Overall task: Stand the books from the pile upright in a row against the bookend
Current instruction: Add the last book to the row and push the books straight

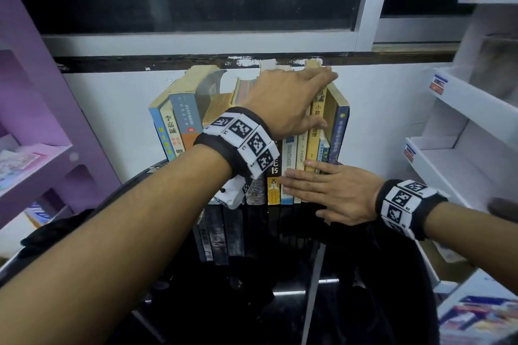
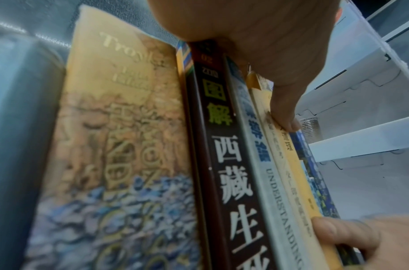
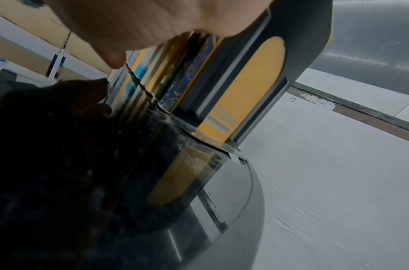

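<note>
Several books stand upright in a row on a glossy black round table [image 1: 252, 302], spines toward me. A dark brown spine [image 1: 273, 176], a white one [image 1: 288, 154], a yellow one [image 1: 318, 115] and a blue patterned one [image 1: 339, 131] make up the right end. My left hand [image 1: 305, 98] lies over the tops, fingers straight, thumb [image 2: 286, 118] pressing the yellow spine. My right hand [image 1: 316, 185] pushes flat against the lower spines with straight fingers [image 2: 346, 235]. A grey metal bookend [image 3: 302, 45] with an arched cutout stands against the last book. The leftmost books [image 1: 173, 126] lean.
A white wall and a dark window stand just behind the row. A purple shelf unit [image 1: 42, 92] is at the left. White cardboard display racks [image 1: 462, 126] are close on the right. The table's curved rim [image 3: 252, 191] ends just past the bookend.
</note>
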`<state>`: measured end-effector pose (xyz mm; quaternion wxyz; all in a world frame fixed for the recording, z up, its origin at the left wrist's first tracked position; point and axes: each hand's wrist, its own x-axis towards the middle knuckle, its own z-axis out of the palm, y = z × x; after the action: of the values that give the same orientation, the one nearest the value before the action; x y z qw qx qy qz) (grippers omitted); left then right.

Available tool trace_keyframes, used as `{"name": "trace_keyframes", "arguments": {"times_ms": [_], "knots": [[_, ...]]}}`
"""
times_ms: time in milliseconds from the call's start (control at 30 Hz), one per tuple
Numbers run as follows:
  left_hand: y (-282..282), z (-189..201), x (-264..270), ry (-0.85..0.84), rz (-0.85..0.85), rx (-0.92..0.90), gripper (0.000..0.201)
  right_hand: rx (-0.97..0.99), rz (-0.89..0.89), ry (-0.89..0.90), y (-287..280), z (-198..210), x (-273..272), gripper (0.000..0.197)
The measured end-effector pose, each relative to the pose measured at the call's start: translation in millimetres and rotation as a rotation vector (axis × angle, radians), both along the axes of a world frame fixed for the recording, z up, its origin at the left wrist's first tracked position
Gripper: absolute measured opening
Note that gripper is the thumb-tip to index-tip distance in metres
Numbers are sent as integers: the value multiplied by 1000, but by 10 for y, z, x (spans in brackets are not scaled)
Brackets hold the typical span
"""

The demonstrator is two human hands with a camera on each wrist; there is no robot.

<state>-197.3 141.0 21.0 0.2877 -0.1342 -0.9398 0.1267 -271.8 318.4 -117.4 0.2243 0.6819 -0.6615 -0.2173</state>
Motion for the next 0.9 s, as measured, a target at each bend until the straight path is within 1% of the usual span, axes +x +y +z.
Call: {"name": "trace_keyframes", "arguments": {"times_ms": [133,300,533,900], "knots": [[2,-17,-4,7,-3,-2,78,-31,14,5,23,30,58,78],[18,-17,-33,4,-9,-3,81,-40,52,35,-49,88,5,74],[12,-9,-54,-8,-3,8,81,-11,44,76,-72,81,-69,75],[12,-4,-78,-7,-24,0,81,-25,16,55,-73,72,-54,75]]}}
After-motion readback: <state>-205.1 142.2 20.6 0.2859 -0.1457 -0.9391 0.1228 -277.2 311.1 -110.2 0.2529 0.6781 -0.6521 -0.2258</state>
